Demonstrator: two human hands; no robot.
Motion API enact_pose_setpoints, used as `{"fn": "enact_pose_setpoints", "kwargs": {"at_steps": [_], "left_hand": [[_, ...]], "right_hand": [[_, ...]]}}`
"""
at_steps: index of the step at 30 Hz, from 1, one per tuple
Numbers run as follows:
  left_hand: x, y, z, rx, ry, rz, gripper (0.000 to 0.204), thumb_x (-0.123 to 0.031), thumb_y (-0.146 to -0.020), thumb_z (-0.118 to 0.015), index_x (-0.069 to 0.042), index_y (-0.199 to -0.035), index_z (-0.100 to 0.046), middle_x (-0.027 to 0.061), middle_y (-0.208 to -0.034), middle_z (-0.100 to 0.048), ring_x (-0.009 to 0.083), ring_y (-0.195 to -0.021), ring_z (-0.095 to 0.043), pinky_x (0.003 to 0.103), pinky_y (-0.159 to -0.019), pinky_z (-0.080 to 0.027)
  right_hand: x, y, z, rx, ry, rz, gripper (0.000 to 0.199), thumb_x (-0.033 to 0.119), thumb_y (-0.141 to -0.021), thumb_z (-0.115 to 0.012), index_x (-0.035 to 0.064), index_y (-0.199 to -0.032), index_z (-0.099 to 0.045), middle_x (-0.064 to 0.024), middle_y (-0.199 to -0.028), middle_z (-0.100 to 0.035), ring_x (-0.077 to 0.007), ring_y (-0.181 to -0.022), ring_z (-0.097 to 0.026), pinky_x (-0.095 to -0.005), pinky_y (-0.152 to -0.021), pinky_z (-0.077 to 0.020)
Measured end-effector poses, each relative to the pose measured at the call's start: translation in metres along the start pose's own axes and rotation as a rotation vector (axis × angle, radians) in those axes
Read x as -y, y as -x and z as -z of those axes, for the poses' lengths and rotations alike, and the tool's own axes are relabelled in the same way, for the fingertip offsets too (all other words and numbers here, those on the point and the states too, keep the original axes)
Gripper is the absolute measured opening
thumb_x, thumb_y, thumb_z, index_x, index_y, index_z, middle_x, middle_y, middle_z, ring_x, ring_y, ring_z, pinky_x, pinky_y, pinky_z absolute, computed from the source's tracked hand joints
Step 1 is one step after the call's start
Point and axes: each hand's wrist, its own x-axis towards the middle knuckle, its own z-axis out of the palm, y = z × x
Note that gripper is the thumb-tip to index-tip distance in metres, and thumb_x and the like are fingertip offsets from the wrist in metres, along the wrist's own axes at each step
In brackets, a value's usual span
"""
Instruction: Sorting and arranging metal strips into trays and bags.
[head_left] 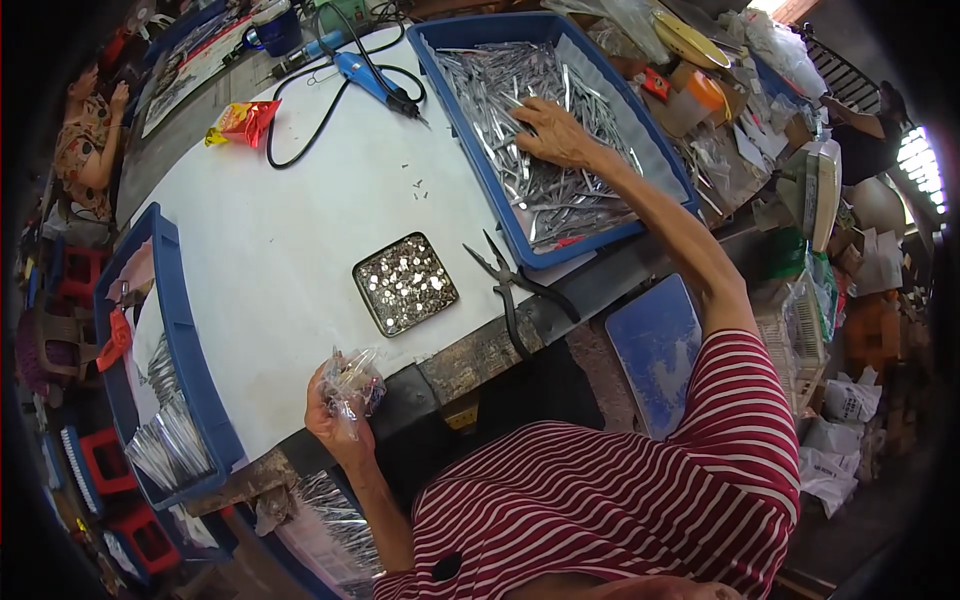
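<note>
My left hand (335,415) is closed round a crumpled clear plastic bag (358,382) at the near table edge; small dark bits seem to show inside it. At the upper right, my right hand (562,135) reaches into a blue plastic tray (483,195) and touches the thin silvery metal strips (560,200) heaped there. Its fingers look apart, though the tips are partly hidden among the strips. Between my hands stands a square tin (384,330) of small round metal pieces (405,282). Black-handled pliers (510,280) lie opened beside the tray's near corner.
A blue corded hand tool (372,80) lies at the back, near a red and yellow packet (243,123). Another blue tray (172,290) with bundled metal strips stands at left. Tiny metal bits dot the white table covering (300,240). A person (85,150) sits far left.
</note>
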Motion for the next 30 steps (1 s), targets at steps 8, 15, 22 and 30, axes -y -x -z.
{"fn": "enact_pose_setpoints", "kwargs": {"at_steps": [8,15,22,30], "left_hand": [[-0.002,0.001,0.001,-0.004,-0.015,-0.015,0.048,-0.013,-0.073,-0.060,0.008,-0.111,-0.040,0.0160,-0.107,-0.049,0.0223,-0.089,-0.054,0.032,-0.076,-0.047],[-0.001,0.001,0.003,-0.012,-0.049,-0.014,0.047,-0.013,-0.072,-0.061,0.008,-0.109,-0.042,0.0166,-0.107,-0.050,0.0222,-0.091,-0.054,0.032,-0.076,-0.047],[0.004,0.001,0.005,-0.006,0.029,-0.029,0.046,-0.012,-0.072,-0.062,0.007,-0.109,-0.043,0.0169,-0.108,-0.050,0.0229,-0.093,-0.053,0.033,-0.078,-0.046],[0.001,0.001,0.005,-0.001,0.094,-0.021,0.046,-0.011,-0.071,-0.062,0.008,-0.109,-0.043,0.0168,-0.107,-0.050,0.0227,-0.093,-0.053,0.033,-0.079,-0.045]], "right_hand": [[0.030,0.009,0.035,0.024,0.085,0.130,0.011,0.019,-0.068,-0.050,0.0090,-0.064,-0.053,-0.0094,-0.100,-0.051,-0.0250,-0.083,-0.046,-0.0360,-0.068,-0.0405],[0.039,0.012,0.069,0.181,-0.078,-0.165,0.044,0.037,-0.075,-0.050,0.0054,-0.106,-0.051,-0.0200,-0.111,-0.042,-0.0320,-0.108,-0.038,-0.0370,-0.091,-0.0310],[-0.019,0.052,0.064,0.183,-0.137,-0.753,0.058,0.049,-0.073,-0.046,-0.0023,-0.099,-0.053,-0.0262,-0.095,-0.052,-0.0360,-0.097,-0.046,-0.0383,-0.084,-0.0353],[-0.002,0.018,0.038,0.192,-0.311,-0.896,0.071,0.060,-0.073,-0.041,-0.0026,-0.105,-0.051,-0.0212,-0.104,-0.051,-0.0295,-0.097,-0.047,-0.0388,-0.081,-0.0364]]}}
